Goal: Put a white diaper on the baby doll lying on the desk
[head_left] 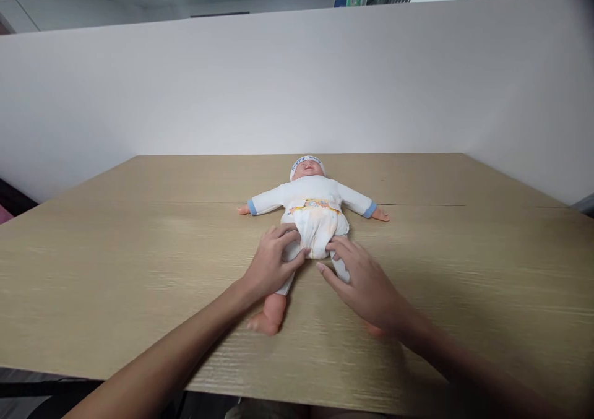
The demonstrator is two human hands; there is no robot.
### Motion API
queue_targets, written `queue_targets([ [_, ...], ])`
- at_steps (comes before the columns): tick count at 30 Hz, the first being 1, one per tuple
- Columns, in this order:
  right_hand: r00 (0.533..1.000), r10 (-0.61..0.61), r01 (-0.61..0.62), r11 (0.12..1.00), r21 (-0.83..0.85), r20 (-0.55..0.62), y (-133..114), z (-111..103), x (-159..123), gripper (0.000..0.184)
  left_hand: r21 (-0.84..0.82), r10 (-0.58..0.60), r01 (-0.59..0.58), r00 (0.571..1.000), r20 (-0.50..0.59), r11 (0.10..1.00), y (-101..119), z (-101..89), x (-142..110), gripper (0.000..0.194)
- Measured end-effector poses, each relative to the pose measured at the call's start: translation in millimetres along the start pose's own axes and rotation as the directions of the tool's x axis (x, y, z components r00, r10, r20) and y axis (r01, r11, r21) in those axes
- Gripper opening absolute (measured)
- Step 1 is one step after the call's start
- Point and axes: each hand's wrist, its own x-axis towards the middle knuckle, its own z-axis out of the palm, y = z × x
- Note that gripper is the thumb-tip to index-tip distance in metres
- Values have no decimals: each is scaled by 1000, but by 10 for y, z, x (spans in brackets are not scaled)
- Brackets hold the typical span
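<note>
A baby doll (310, 187) in a white long-sleeved suit with blue cuffs lies on its back, head away from me, arms spread. Around its hips is a white diaper (318, 227) with a colourful printed waistband. My left hand (275, 258) rests over one leg; its fingertips touch the diaper's side edge and its thumb lies apart, near the crotch. On the opposite edge, the fingertips of my right hand (359, 276) touch the diaper by the other leg, with the thumb held away. My right hand and forearm hide most of that leg and foot.
The doll lies on a wide wooden table (139, 252) with a thin seam across its far part. A white partition (278, 85) rises behind the table and along its sides. The table's front edge is close to my body.
</note>
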Motion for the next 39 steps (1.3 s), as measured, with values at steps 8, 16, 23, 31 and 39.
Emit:
queue_targets([
  [8,983,183,-184,975,121,18,67,-3,121,19,-38,-127,128,992,26,991,-39,20,51,25],
  [16,939,339,-309,907,284,-61,120,-50,147,39,-417,-217,206,976,21,885,-183,74,34,47],
  [23,937,347,-327,913,243,-42,182,-179,133,30,-404,-429,381,903,-33,832,-106,73,-57,56],
  [31,965,260,-246,943,225,-34,164,-51,146,30,-332,-325,341,940,105,879,17,-17,22,40],
  [39,900,434,-405,814,416,27,210,-25,140,43,-643,-407,486,869,283,592,-91,-75,48,50],
])
